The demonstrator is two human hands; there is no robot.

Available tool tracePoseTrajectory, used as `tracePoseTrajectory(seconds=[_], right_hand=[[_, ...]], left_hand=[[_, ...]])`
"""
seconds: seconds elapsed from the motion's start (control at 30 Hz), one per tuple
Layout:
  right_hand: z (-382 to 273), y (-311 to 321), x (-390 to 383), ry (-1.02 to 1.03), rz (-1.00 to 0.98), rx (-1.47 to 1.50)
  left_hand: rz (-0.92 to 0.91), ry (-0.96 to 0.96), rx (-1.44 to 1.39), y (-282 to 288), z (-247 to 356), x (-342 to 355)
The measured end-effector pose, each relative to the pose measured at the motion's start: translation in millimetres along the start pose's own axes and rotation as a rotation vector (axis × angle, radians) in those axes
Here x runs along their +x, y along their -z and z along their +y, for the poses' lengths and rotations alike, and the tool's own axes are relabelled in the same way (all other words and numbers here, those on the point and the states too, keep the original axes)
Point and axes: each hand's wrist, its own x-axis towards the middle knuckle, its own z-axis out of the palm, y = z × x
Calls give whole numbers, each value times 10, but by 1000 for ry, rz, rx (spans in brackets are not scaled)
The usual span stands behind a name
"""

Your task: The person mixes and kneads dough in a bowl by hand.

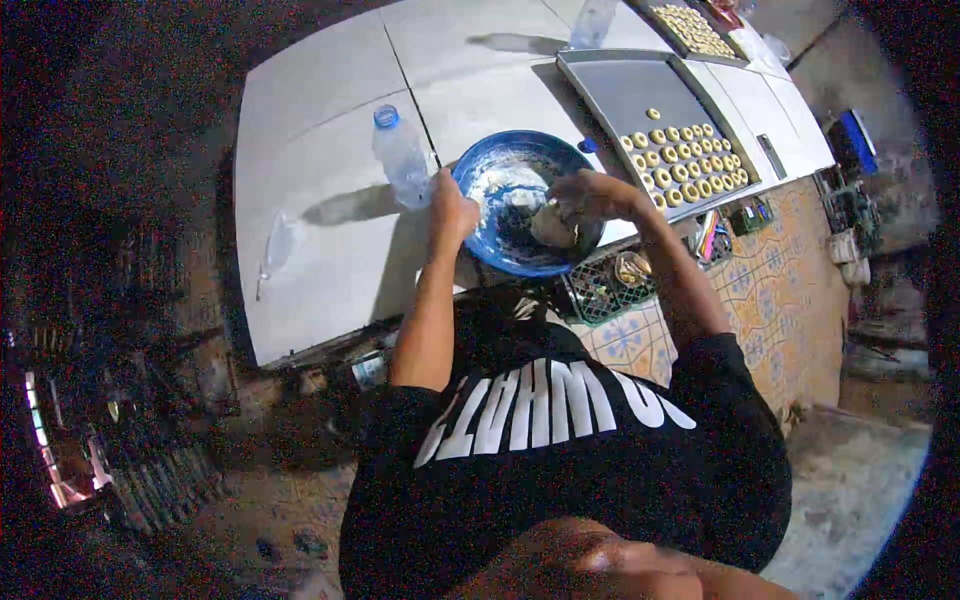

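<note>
A round blue bowl stands at the near edge of the white table, its inside smeared with white flour. My left hand grips the bowl's left rim, thumb up along the edge. Over the right side of the bowl, my right hand reaches in with curled fingers on a pale lump of dough. Shadow partly hides those fingertips. Just left of the bowl, a clear plastic bottle with a blue top stands upright.
On the right lies a metal tray with rows of small ring-shaped dough pieces; a second filled tray sits beyond. A blue cap rests between bowl and tray. A clear plastic bag lies left. Below the edge is a crate.
</note>
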Motion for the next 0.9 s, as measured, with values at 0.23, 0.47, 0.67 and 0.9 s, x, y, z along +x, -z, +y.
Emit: tracePoseTrajectory(seconds=[0.23, 0.47, 0.67, 0.9], right_hand=[[-172, 18, 48, -10, 172, -457], [285, -279, 139, 89, 474, -837], [513, -364, 17, -308, 257, -647], [278, 13, -138, -155, -184, -222]], left_hand=[[24, -40, 83, 86, 78, -84], [85, -55, 57, 85, 145, -125], [85, -70, 15, 79, 139, -104], [55, -40, 8, 53, 93, -94]])
